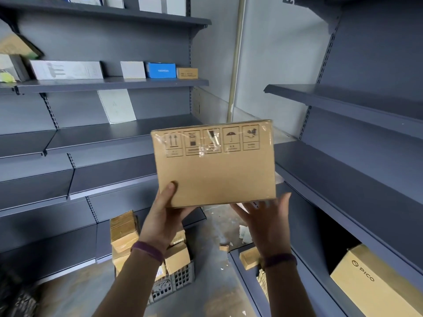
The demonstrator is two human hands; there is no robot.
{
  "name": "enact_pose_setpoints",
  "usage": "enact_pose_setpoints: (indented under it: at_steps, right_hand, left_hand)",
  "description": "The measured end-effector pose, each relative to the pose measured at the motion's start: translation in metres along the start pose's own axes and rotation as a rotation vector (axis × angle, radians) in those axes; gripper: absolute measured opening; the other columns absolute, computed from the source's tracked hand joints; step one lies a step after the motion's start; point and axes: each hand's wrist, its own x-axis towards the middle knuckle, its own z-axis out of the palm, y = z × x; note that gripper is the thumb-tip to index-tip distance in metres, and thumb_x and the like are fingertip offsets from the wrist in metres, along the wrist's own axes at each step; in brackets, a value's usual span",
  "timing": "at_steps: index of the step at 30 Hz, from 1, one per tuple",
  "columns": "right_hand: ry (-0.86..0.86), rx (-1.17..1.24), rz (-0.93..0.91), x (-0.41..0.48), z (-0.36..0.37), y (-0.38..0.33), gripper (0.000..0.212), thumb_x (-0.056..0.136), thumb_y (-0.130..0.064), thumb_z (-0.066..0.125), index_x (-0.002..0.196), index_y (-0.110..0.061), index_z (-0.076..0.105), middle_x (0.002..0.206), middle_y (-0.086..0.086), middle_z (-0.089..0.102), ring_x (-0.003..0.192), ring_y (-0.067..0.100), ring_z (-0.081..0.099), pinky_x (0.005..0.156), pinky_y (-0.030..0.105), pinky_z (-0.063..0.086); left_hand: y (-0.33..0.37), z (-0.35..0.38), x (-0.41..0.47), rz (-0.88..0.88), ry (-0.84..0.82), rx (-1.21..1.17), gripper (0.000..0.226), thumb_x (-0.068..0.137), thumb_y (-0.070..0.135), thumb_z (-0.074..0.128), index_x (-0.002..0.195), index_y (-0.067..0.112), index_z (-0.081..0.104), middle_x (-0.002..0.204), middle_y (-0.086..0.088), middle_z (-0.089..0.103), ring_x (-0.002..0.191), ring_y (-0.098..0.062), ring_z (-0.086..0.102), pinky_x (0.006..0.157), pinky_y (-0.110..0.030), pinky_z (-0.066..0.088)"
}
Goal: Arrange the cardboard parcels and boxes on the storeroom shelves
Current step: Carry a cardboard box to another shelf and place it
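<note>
Cardboard box (215, 165): held up in mid-air between the two shelf runs, printed face toward the camera, row of handling symbols upright along the top, clear tape glinting across them. Gripped at the lower left corner by the left hand (164, 213), thumb pressed on the front face, fingers hidden behind. Met at the lower right edge by the right hand (263, 216), fingers spread and straight, blurred, clasping nothing; contact with the underside impossible to confirm. Hangs above the crate (180, 277) of smaller parcels on the floor (212, 227), near the left shelves (114, 133) and the right shelves (338, 170), well apart from the PICO carton (375, 284) low on the right.

Main risk, as a judgement: weight carried on one corner pinch, so liable to pivot about the thumb, slide out and drop onto the crate or floor, unwelcome given the careful-handling marks. Second risk: bottom edge catching on a shelf's front edge during placement, then tipping back toward the person. Third: ending up on its side or upside down, against the printed arrows
</note>
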Motion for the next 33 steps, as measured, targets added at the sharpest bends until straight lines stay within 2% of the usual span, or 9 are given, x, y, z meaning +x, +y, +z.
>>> enact_pose_setpoints:
  at_steps: [3,6,8,10,15,17,20,26,33]
  right_hand:
    - [0.114,-0.069,0.067,-0.001,-0.001,0.002,0.116,0.048,-0.066,0.088,0.142,-0.019,0.037,0.115,0.013,0.069,0.113,0.036,0.064,0.095,0.053,0.053]
    - [0.111,-0.116,0.098,-0.004,0.001,-0.003,0.064,0.077,-0.066,0.068,0.122,-0.021,0.059,0.105,0.002,0.073,0.095,0.021,0.072,0.078,0.037,0.06]
    - [0.029,-0.173,0.104,-0.003,0.0,-0.005,0.037,0.105,-0.038,0.038,0.103,-0.013,0.065,0.083,0.0,0.076,0.076,0.013,0.073,0.062,0.026,0.058]
    - [0.059,-0.222,0.097,-0.006,0.001,-0.006,0.052,0.111,-0.014,0.018,0.092,-0.009,0.067,0.072,0.0,0.074,0.065,0.011,0.071,0.052,0.023,0.055]
    - [-0.029,-0.163,0.056,-0.007,0.0,0.003,0.048,0.111,-0.03,0.018,0.132,-0.016,0.059,0.115,0.012,0.071,0.1,0.029,0.07,0.07,0.042,0.06]
    - [-0.049,-0.16,0.071,-0.008,0.0,0.007,0.049,0.109,-0.044,0.021,0.143,-0.022,0.049,0.131,0.013,0.064,0.115,0.033,0.065,0.083,0.053,0.058]
    - [-0.062,-0.138,0.111,-0.011,0.006,0.012,0.059,0.099,-0.06,0.031,0.149,-0.03,0.041,0.142,0.012,0.056,0.128,0.036,0.055,0.099,0.064,0.046]
    - [0.013,-0.154,0.088,-0.018,0.003,0.019,0.055,0.096,-0.052,0.041,0.145,-0.027,0.043,0.139,0.012,0.058,0.128,0.034,0.056,0.104,0.06,0.045]
    - [0.141,-0.167,0.037,-0.002,0.006,-0.004,0.059,0.096,-0.058,0.047,0.138,-0.017,0.055,0.128,0.011,0.066,0.116,0.027,0.064,0.096,0.044,0.052]
  left_hand:
    - [0.001,-0.012,-0.008,-0.021,-0.011,-0.002,0.038,0.084,0.027,0.056,0.12,0.015,0.057,0.104,-0.007,0.076,0.107,-0.027,0.068,0.069,-0.035,0.063]
    - [0.004,-0.02,-0.01,-0.068,-0.021,0.061,0.039,0.081,0.028,0.058,0.116,0.013,0.058,0.097,-0.006,0.077,0.094,-0.022,0.073,0.062,-0.032,0.062]
    - [0.007,-0.024,-0.01,-0.082,-0.024,0.097,0.055,0.071,0.032,0.079,0.119,0.012,0.059,0.103,-0.009,0.074,0.094,-0.024,0.073,0.062,-0.034,0.062]
    - [0.009,-0.025,-0.007,-0.098,-0.028,0.115,0.088,0.05,0.039,0.097,0.125,0.013,0.057,0.106,-0.009,0.074,0.098,-0.026,0.073,0.069,-0.039,0.063]
    - [0.011,-0.025,0.0,-0.069,-0.035,0.013,0.041,0.091,0.036,0.049,0.128,0.019,0.056,0.11,-0.007,0.073,0.1,-0.026,0.072,0.076,-0.045,0.063]
    - [0.008,-0.021,0.002,-0.027,-0.021,-0.007,0.042,0.091,0.042,0.055,0.127,0.023,0.058,0.113,-0.007,0.072,0.108,-0.029,0.068,0.082,-0.049,0.061]
    - [0.0,-0.009,0.005,0.007,0.003,-0.019,0.084,0.058,0.058,0.089,0.129,0.027,0.059,0.125,-0.008,0.07,0.118,-0.031,0.065,0.098,-0.057,0.051]
    - [0.001,-0.003,0.013,0.047,0.034,-0.039,0.105,0.054,0.072,0.083,0.143,0.027,0.052,0.141,-0.01,0.06,0.132,-0.034,0.054,0.11,-0.058,0.041]
    - [0.016,0.003,0.014,0.027,0.11,-0.013,0.065,0.092,0.072,0.039,0.136,0.029,0.058,0.127,-0.005,0.069,0.106,-0.024,0.071,0.09,-0.046,0.058]
